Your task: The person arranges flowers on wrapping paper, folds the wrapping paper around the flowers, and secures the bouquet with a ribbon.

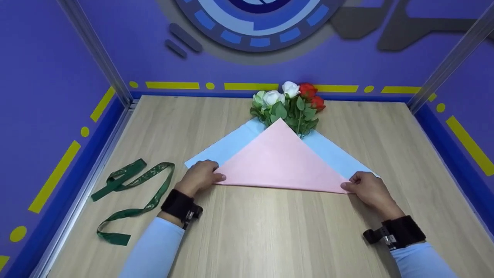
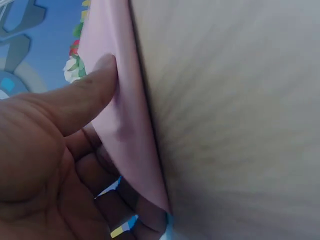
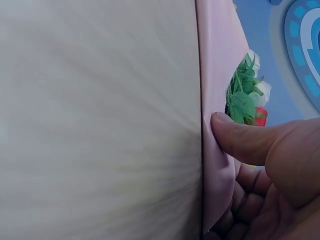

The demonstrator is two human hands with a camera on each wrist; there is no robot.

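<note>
A sheet of wrapping paper, blue on one face and pink on the other, lies folded on the table, its pink flap (image 1: 278, 162) forming a triangle over the blue part (image 1: 231, 141). Flowers (image 1: 273, 98), white and red roses with green leaves, stick out past the flap's peak; their stems are hidden under the paper. My left hand (image 1: 200, 177) pinches the left corner of the fold, thumb on the pink side and fingers behind. At the right corner, my right hand (image 1: 368, 189) pinches the paper the same way, as the right wrist view also shows.
To the left of my left hand lies a loose green ribbon (image 1: 154, 200) in bends on the wooden table (image 1: 270, 235). Blue printed panels (image 1: 115, 46) wall the table at the back and both sides. Each wrist wears a black strap with a camera.
</note>
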